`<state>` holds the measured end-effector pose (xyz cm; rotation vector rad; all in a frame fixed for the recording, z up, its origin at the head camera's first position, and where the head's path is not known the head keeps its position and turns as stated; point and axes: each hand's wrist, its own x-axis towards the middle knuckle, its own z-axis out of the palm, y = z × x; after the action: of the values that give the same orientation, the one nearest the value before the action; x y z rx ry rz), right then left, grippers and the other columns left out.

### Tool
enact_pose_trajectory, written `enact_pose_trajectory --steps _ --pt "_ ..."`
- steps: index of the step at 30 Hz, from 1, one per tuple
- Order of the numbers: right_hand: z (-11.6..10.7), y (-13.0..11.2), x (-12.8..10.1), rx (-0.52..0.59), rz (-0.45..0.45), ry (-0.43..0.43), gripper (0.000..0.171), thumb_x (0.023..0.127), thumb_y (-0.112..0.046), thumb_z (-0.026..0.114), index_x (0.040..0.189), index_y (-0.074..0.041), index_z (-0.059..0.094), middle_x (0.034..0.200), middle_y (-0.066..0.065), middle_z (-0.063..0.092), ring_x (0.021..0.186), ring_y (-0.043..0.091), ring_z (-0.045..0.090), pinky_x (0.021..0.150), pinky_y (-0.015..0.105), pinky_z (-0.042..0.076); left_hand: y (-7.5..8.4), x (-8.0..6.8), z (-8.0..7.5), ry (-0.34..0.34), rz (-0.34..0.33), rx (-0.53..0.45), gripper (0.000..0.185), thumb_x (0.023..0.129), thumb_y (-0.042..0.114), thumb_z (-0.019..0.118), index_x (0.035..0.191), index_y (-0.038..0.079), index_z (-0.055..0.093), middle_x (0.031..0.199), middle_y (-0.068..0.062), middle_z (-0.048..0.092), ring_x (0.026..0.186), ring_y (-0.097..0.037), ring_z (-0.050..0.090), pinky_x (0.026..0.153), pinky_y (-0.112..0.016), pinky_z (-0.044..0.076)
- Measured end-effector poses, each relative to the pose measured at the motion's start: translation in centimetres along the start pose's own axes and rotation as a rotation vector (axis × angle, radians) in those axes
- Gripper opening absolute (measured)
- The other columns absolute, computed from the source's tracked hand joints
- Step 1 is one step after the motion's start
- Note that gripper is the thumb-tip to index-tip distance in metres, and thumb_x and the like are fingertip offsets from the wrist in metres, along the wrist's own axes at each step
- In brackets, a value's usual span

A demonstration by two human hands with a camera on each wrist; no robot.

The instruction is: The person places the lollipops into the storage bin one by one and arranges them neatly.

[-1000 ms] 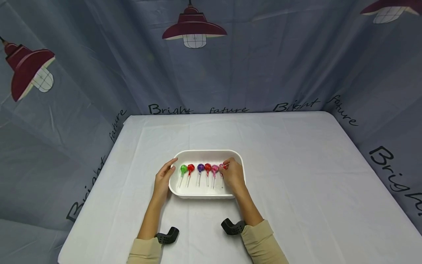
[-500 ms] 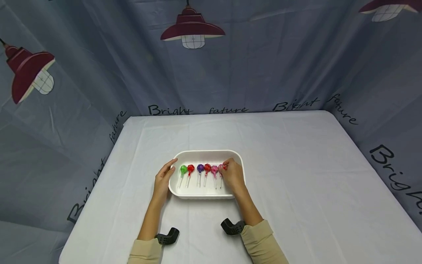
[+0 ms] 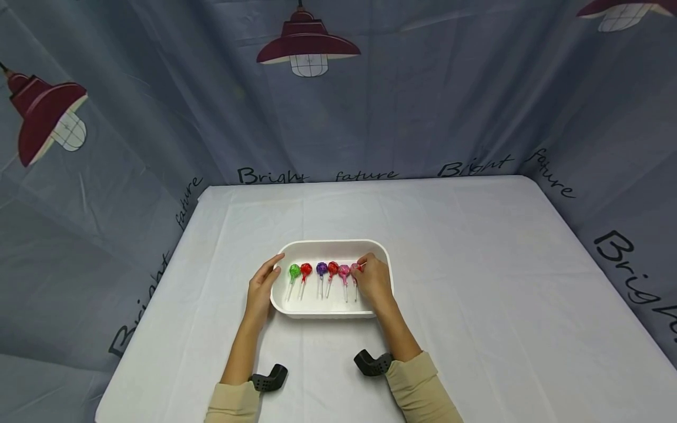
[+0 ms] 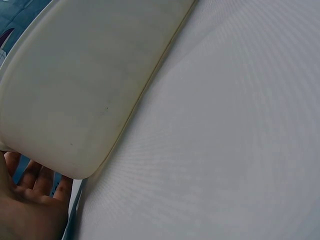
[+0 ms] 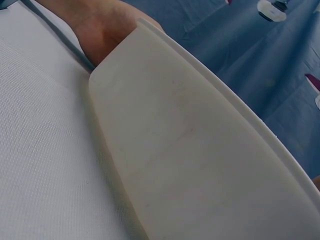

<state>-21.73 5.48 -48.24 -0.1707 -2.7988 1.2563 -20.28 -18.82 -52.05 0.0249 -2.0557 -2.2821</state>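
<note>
A white tray (image 3: 328, 314) holds a row of wrapped lollipops. From left come a green lollipop (image 3: 294, 271), a red lollipop (image 3: 306, 269), a purple lollipop (image 3: 321, 269), another red lollipop (image 3: 332, 268) and a pink lollipop (image 3: 344, 271). At the row's right end, my right hand (image 3: 376, 281) has its fingertips at a pinkish lollipop (image 3: 355, 268), which it seems to pinch; the hand partly hides it. A small red and white bit shows by those fingertips. My left hand (image 3: 259, 289) holds the tray's left end, thumb at the rim, fingers along the outside.
White cloth covers the table (image 3: 476, 282), and the tray stands near its front middle. Behind and at both sides hangs a grey-blue curtain (image 3: 423, 106) printed with lamps. A black device (image 3: 270, 379) sits on each wrist.
Sticks of the second red lollipop and the neighbouring pink one have swung slightly, the red's to the left, the pink's to the right. Both hands stay nearly in place.
</note>
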Motion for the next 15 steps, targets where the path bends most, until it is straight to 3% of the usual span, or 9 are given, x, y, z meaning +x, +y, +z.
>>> enact_pose_trajectory --steps 15 --pt "-0.09 -0.05 0.01 -0.020 -0.018 0.002 0.018 0.082 -0.011 0.069 0.094 0.001 0.060 0.064 0.005 0.055 0.060 0.020 0.051 0.054 0.031 0.042 0.00 -0.06 -0.09 -0.004 0.016 0.012 0.035 0.094 0.023 0.053 0.128 0.013 0.055 0.138 0.003 0.044 0.130 -0.008 0.033 0.107 -0.023 0.027"
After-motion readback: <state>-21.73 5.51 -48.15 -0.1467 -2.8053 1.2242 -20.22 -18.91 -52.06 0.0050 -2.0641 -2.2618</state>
